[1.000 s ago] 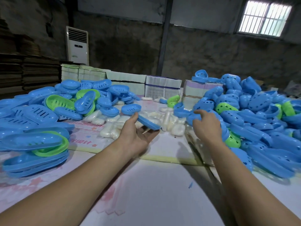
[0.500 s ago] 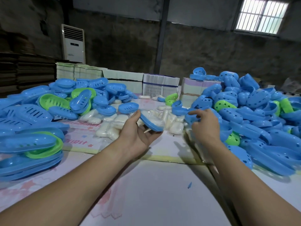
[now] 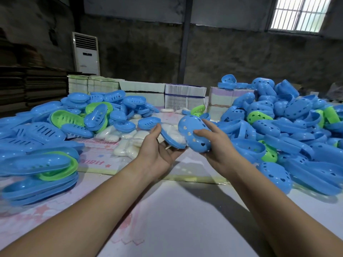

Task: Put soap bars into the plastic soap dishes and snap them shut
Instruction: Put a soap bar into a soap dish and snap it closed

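Left hand [image 3: 157, 153] gripping soap-filled tray [image 3: 173, 139], right hand [image 3: 218, 145] gripping lid [image 3: 194, 134]

Tall white AC unit [image 3: 86, 52] against the back wall, barred window [image 3: 299, 13] top right, stacks of flat cartons [image 3: 183, 96] along the counter's [image 3: 176, 216] far edge.

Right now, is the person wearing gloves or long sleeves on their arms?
No. Both arms are bare from as far up as the picture shows down to the fingertips. The left hand and right hand have no gloves, rings, watch or bracelets that I can see. No sleeve edge shows anywhere.
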